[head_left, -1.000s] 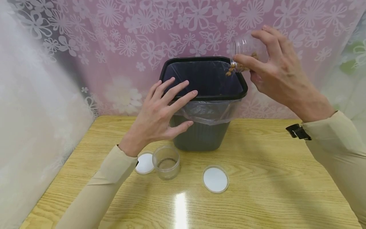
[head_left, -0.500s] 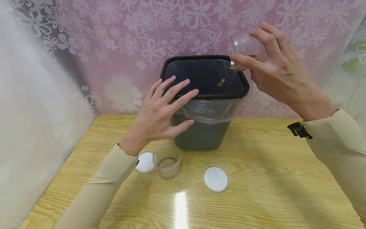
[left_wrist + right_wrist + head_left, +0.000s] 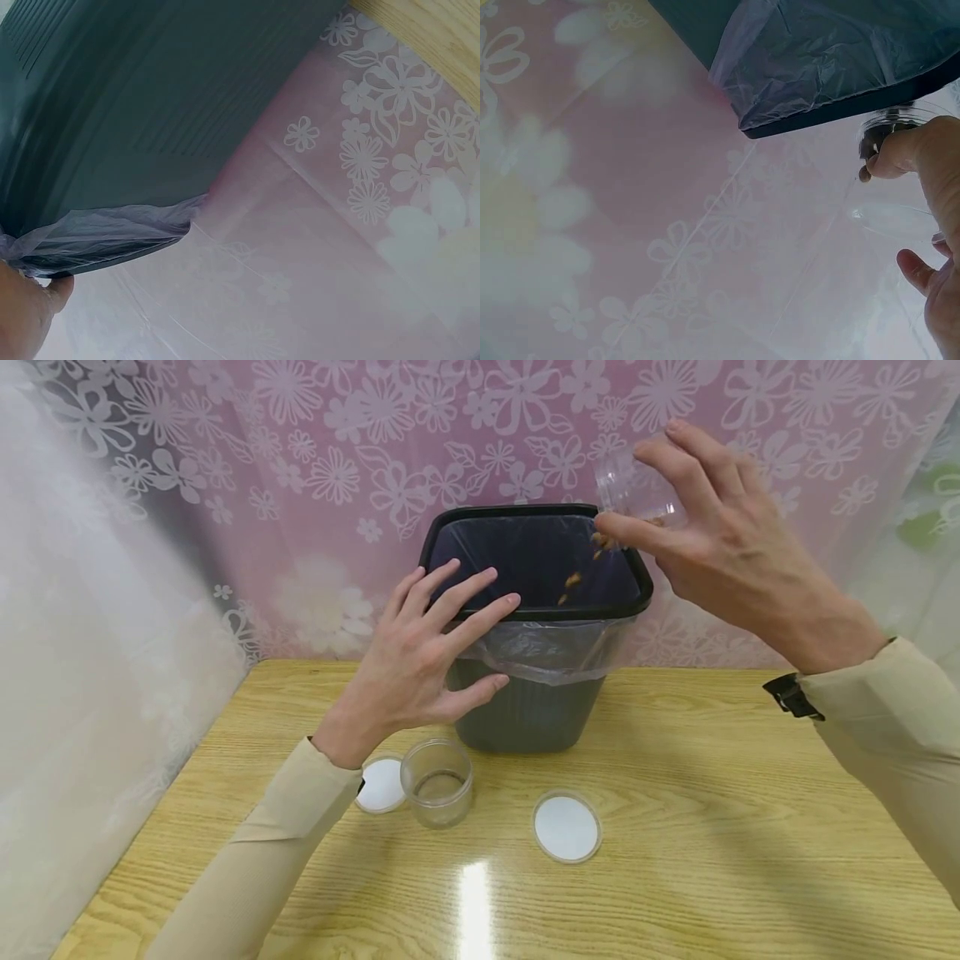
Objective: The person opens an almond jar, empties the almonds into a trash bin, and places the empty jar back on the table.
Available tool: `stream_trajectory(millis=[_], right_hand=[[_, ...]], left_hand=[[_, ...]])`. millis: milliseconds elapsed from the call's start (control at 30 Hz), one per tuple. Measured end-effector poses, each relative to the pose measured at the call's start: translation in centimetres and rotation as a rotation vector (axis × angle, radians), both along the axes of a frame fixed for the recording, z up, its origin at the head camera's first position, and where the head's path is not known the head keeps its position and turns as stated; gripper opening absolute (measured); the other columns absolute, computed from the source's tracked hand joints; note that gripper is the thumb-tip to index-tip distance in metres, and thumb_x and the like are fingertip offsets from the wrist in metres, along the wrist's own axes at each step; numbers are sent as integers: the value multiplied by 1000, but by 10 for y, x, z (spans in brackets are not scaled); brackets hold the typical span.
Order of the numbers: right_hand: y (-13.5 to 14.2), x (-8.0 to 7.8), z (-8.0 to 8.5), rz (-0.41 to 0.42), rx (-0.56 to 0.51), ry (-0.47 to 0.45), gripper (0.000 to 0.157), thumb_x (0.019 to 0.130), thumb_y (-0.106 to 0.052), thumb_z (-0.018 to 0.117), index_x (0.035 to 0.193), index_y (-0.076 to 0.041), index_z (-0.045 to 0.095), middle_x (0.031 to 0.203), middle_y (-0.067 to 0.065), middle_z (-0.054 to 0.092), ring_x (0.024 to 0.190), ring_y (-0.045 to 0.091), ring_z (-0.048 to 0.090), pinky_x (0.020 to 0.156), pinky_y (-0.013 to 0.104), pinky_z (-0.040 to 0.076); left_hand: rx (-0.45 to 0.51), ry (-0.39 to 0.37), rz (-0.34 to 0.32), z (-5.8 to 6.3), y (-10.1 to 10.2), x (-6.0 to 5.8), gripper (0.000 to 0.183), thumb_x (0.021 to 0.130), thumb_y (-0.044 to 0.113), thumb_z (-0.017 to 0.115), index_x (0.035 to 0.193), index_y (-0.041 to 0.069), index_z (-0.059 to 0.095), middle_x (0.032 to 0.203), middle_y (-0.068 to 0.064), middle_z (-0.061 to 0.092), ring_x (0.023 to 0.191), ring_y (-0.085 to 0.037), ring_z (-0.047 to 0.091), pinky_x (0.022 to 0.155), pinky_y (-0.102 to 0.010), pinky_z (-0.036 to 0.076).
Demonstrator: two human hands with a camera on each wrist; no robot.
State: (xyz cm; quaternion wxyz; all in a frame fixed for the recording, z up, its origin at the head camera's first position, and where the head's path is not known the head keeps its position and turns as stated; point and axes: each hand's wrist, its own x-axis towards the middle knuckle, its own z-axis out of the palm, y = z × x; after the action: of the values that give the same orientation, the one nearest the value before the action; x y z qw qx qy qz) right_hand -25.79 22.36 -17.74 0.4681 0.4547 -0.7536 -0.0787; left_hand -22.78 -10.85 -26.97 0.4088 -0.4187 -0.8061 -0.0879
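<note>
In the head view a dark trash bin [image 3: 525, 714], lined with a clear bag [image 3: 551, 652], stands at the table's back. My left hand [image 3: 412, 660] lies on its left front rim with fingers spread; in the left wrist view a fingertip [image 3: 61, 289] touches the rim. Above the right rim my right hand [image 3: 738, 547] grips a clear plastic jar [image 3: 618, 481], tilted with its mouth toward the bin. Small brown pieces [image 3: 572, 580] fall from it into the bin. Others lie inside the jar, partly behind my fingers. The right wrist view shows the jar [image 3: 889, 120] beside the bin's rim.
A second clear jar [image 3: 442, 814] stands upright on the wooden table [image 3: 712, 777] in front of the bin. One white round lid [image 3: 381, 787] lies left of it, another lid [image 3: 566, 828] to its right. A pink flowered curtain [image 3: 337, 485] hangs behind.
My right hand has shifted slightly left and tipped the jar further. More brown pieces drop from its mouth, and fewer show inside. The left hand stays on the rim.
</note>
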Motion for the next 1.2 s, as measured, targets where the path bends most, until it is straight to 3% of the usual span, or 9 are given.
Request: stream_trajectory(millis=[600, 967, 1200], right_hand=[[-3, 3, 4, 7, 46, 3, 68, 82, 10, 72, 138, -26, 55, 150, 27, 41, 147, 46, 34, 97, 69, 43], [2, -6, 9, 31, 152, 32, 79, 72, 13, 80, 136, -24, 55, 147, 27, 41, 141, 49, 37, 88, 64, 43], [5, -8, 17, -46, 304, 19, 87, 67, 9, 86, 142, -22, 53, 152, 30, 36, 142, 52, 33, 93, 65, 43]], left_hand=[[5, 1, 0, -1, -1, 1, 73, 88, 58, 67, 152, 26, 50, 157, -9, 48, 146, -42, 40, 118, -64, 27], [6, 8, 0, -1, 0, 1, 73, 88, 58, 67, 152, 27, 51, 157, -9, 48, 146, -41, 40, 119, -64, 27], [10, 13, 0, 0, 1, 1, 72, 89, 58, 67, 151, 26, 51, 156, -9, 49, 146, -41, 40, 119, -64, 27]])
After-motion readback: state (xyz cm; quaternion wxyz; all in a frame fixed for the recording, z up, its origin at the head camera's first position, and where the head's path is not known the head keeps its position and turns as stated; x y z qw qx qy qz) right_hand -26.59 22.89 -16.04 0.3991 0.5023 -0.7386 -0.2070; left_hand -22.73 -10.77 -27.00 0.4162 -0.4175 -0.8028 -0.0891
